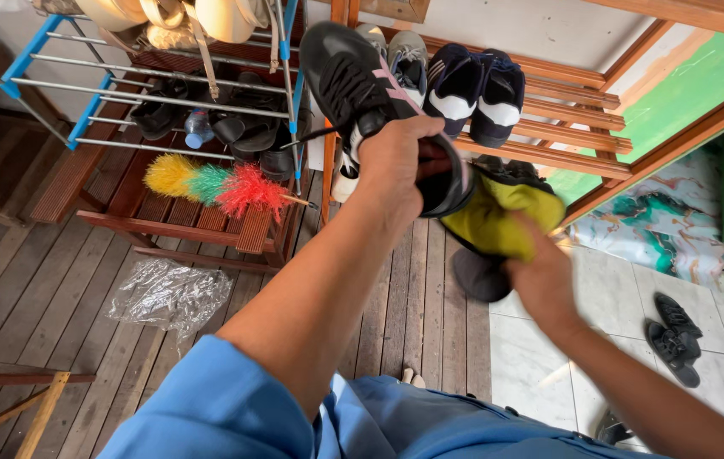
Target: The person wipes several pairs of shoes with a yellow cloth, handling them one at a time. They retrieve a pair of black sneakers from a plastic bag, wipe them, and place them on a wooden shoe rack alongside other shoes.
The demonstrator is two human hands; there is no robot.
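Note:
My left hand (396,157) grips a black sneaker (346,78) with pink and white stripes, held up by its heel with the toe pointing away. My right hand (540,276) presses a yellow-green cloth (498,219) against the heel end of that sneaker; the hand and cloth are blurred. A second dark shoe (479,276) shows under the cloth, partly hidden.
A wooden shoe rack (566,127) behind holds a grey pair (408,58) and a black-and-white pair (476,89). A metal rack (166,102) at left holds dark shoes above a multicoloured feather duster (217,185). Crumpled clear plastic (170,297) lies on the plank floor. Black sandals (672,336) lie on the tiles.

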